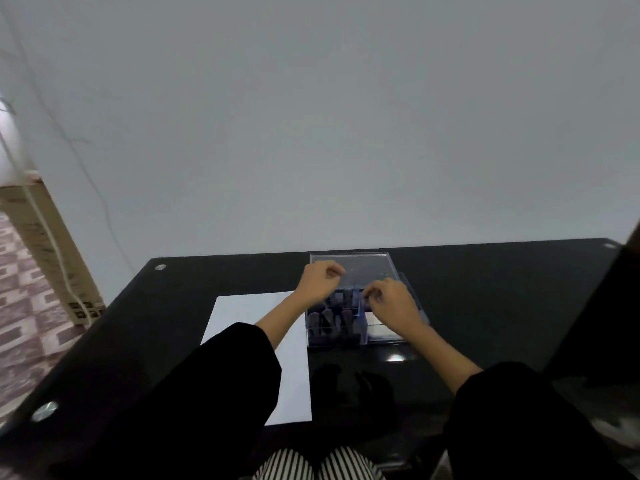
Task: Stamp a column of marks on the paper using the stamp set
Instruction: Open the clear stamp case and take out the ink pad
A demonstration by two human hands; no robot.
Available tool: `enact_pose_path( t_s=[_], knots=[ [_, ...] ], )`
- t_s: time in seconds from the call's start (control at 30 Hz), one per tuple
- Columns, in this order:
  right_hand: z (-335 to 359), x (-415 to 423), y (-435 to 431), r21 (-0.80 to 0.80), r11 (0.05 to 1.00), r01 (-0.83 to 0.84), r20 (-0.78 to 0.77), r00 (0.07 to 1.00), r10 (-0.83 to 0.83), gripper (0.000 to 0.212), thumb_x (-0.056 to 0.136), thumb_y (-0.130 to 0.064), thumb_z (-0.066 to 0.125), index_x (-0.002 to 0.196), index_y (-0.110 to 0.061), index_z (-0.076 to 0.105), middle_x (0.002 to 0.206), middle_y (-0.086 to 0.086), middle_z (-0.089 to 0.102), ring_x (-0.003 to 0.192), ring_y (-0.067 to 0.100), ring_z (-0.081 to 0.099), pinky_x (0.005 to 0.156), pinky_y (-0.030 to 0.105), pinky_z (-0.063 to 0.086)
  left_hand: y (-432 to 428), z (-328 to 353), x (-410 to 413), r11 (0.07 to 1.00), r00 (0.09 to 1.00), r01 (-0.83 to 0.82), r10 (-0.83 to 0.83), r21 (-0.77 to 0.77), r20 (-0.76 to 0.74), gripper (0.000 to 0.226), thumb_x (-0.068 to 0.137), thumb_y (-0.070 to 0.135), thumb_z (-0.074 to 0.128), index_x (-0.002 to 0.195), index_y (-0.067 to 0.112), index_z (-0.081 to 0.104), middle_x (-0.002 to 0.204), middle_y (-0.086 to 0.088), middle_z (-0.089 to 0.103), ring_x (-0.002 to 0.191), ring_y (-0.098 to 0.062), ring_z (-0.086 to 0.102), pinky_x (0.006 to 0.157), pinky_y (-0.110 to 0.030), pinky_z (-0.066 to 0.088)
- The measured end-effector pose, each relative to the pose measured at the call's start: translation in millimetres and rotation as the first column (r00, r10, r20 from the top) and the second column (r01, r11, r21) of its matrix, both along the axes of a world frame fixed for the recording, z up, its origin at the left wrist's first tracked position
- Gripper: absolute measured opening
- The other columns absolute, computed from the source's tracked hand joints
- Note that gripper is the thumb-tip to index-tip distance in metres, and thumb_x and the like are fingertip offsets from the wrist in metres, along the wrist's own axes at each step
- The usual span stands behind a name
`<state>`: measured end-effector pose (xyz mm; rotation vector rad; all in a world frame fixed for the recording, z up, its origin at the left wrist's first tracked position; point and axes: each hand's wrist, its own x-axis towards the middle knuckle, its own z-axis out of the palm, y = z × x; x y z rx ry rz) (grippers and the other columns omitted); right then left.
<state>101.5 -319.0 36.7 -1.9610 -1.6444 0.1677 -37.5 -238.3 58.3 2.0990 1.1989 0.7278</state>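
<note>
Striped knees (311, 465) sit below the black table (166, 323), where the paper (249, 313), near left, lies unmarked, so all the stamping seems still to do. Right of it the stamp box (346, 341) stands open. The left hand (317, 284) and right hand (391, 303) curl over it; I cannot tell whether either holds anything.

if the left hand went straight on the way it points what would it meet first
Probably the clear lid at the far side of the stamp box, just beyond the left hand and its curled fingers, though depth is unclear.

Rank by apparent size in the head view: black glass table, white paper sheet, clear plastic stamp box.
1. Black glass table.
2. White paper sheet, partly covered.
3. Clear plastic stamp box.
</note>
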Motion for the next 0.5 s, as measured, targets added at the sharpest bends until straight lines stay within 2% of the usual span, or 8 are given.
enact_pose_path(
  t_s=[0.17, 0.33, 0.43, 0.5],
  knots=[
    [13.7, 28.6, 1.7, -0.093, 0.995, 0.033, -0.016, 0.999, -0.035, 0.023, 0.086, -0.005, 0.052, 0.098, -0.009, 0.072, 0.089, 0.009, 0.068, 0.08, 0.019, 0.06, 0.067, 0.024, 0.041, -1.9, 1.8, 33.3, 0.994, 0.992, 0.1, -0.102, -0.031, -0.073, 0.027, 0.091, 0.002, 0.049, 0.113, 0.002, 0.064, 0.118, -0.013, 0.064, 0.111, -0.022, 0.059, 0.085, -0.013, 0.039],
    [3.3, 46.6, 10.0, -0.206, 0.975, 0.088, -0.021, 0.995, -0.094, 0.024, 0.087, -0.007, 0.052, 0.105, -0.006, 0.068, 0.109, 0.012, 0.067, 0.101, 0.025, 0.061, 0.081, 0.029, 0.047, -0.4, -15.2, 55.2, 0.974, 0.939, 0.224, -0.227, -0.042, -0.257, 0.037, 0.088, 0.013, 0.059, 0.123, 0.003, 0.056, 0.126, -0.013, 0.058, 0.117, -0.025, 0.054, 0.095, -0.026, 0.04],
    [-7.8, 51.7, 14.2, -0.29, 0.952, 0.1, -0.007, 0.994, -0.107, 0.026, 0.088, -0.011, 0.05, 0.106, -0.004, 0.068, 0.111, 0.013, 0.067, 0.104, 0.028, 0.061, 0.086, 0.033, 0.048, 4.6, -33.3, 63.5, 0.96, 0.886, 0.278, -0.263, -0.016, -0.383, 0.046, 0.086, 0.025, 0.063, 0.125, 0.003, 0.054, 0.127, -0.016, 0.053, 0.12, -0.029, 0.047, 0.1, -0.037, 0.039],
    [-15.0, 52.9, 16.5, -0.352, 0.932, 0.089, 0.026, 0.996, -0.086, 0.027, 0.089, -0.013, 0.048, 0.103, -0.001, 0.068, 0.109, 0.016, 0.066, 0.101, 0.031, 0.06, 0.082, 0.033, 0.048, 6.4, -43.2, 67.0, 0.956, 0.859, 0.292, -0.267, -0.009, -0.438, 0.048, 0.088, 0.029, 0.061, 0.127, 0.003, 0.051, 0.131, -0.016, 0.048, 0.124, -0.03, 0.041, 0.103, -0.04, 0.035]
  ],
)
